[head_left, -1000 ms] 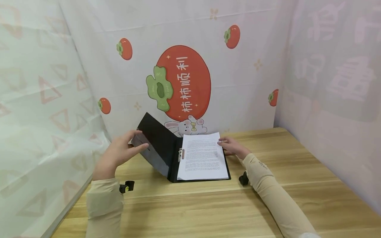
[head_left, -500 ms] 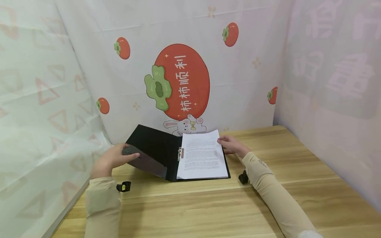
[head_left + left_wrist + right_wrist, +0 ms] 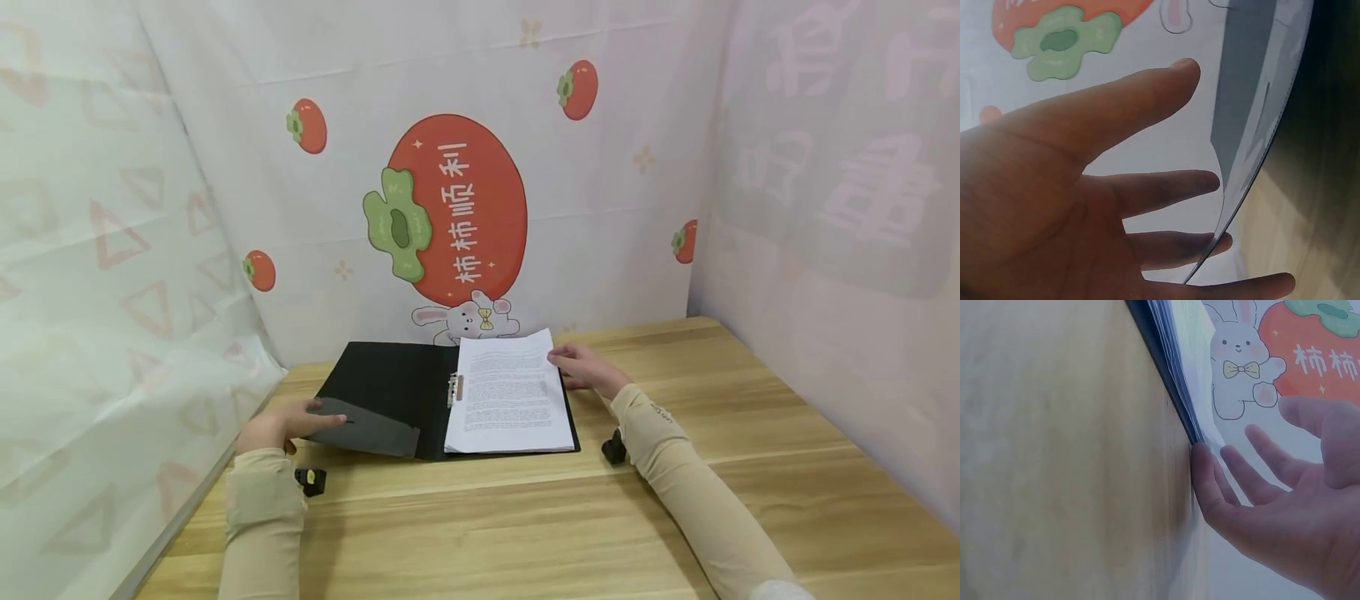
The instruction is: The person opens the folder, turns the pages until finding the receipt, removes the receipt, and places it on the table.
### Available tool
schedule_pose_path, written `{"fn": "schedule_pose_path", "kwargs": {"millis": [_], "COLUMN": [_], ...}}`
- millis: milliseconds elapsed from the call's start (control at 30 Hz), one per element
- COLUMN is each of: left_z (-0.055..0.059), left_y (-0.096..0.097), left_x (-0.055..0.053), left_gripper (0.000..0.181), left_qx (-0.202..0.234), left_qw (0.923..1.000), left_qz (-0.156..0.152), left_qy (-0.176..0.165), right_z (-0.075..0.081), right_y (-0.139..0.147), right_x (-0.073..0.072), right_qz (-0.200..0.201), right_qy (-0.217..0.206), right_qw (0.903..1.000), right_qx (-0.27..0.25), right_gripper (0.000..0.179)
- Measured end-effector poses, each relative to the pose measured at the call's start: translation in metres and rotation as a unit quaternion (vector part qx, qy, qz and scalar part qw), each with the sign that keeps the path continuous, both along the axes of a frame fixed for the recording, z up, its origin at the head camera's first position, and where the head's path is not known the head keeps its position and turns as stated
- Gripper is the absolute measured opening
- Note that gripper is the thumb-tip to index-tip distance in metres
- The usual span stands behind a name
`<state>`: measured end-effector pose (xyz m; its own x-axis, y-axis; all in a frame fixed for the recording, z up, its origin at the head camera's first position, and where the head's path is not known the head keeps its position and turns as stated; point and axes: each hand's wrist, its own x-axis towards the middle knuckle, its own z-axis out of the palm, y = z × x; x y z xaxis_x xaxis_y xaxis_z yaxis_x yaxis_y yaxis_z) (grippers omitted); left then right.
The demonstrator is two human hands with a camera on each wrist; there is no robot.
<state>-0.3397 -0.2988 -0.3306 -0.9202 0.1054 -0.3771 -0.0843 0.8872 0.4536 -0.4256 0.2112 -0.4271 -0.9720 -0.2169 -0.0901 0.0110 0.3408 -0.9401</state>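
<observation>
A black ring binder [image 3: 386, 375] lies spread on the table, its left cover folded outward. A grey translucent pocket [image 3: 363, 432] crosses the lower part of that cover. On the right half sits a stack of printed paper [image 3: 508, 400], beside a metal clip [image 3: 453, 389] at the spine. My left hand [image 3: 279, 423] is at the cover's outer left edge; in the left wrist view its fingers are extended and spread, with the fingertips at the edge. My right hand [image 3: 1297, 494] has its fingers loosely bent, fingertips at the far right edge of the paper and binder.
The wooden table [image 3: 480, 525] extends in front of the binder and to its right. A white printed cloth [image 3: 615, 183] hangs behind, close to the table's back edge, and more cloth [image 3: 135, 275] hangs along the left side.
The binder's left cover has swung down and left, from steeply raised to nearly flat, with my left hand lowering along with it. My right hand has stayed at the paper's edge.
</observation>
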Motion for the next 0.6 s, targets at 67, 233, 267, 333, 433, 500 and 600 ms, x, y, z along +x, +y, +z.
{"fn": "schedule_pose_path", "kwargs": {"millis": [67,233,267,333,433,500,600], "left_z": [-0.005,-0.019,-0.021,-0.026,-0.029,-0.029,-0.028], "left_y": [-0.003,-0.012,-0.015,-0.020,-0.028,-0.031,-0.031], "left_x": [-0.002,-0.006,-0.006,-0.006,-0.005,-0.006,-0.007], "left_gripper": [0.094,0.093,0.092,0.090,0.086,0.086,0.086], "left_qx": [-0.002,0.021,0.023,0.031,0.022,0.023,0.020], "left_qw": [1.0000,0.9996,0.9995,0.9990,0.9991,0.9989,0.9989], "left_qz": [-0.005,0.001,-0.001,-0.005,-0.023,-0.030,-0.031], "left_qy": [-0.004,-0.021,-0.023,-0.030,-0.029,-0.029,-0.028], "right_z": [0.000,0.000,0.000,0.001,0.001,0.001,0.001], "right_y": [0.001,0.002,0.001,0.000,-0.001,-0.002,-0.001], "right_x": [-0.001,-0.001,-0.001,0.000,-0.001,-0.002,-0.004], "right_qz": [-0.001,0.007,0.009,0.013,0.020,0.020,0.019], "right_qy": [-0.001,0.001,0.001,0.004,0.010,0.013,0.015], "right_qw": [1.0000,1.0000,1.0000,0.9999,0.9997,0.9997,0.9997], "right_qx": [-0.002,0.004,0.004,0.010,0.010,0.007,0.000], "right_gripper": [0.052,0.056,0.056,0.057,0.059,0.058,0.055]}}
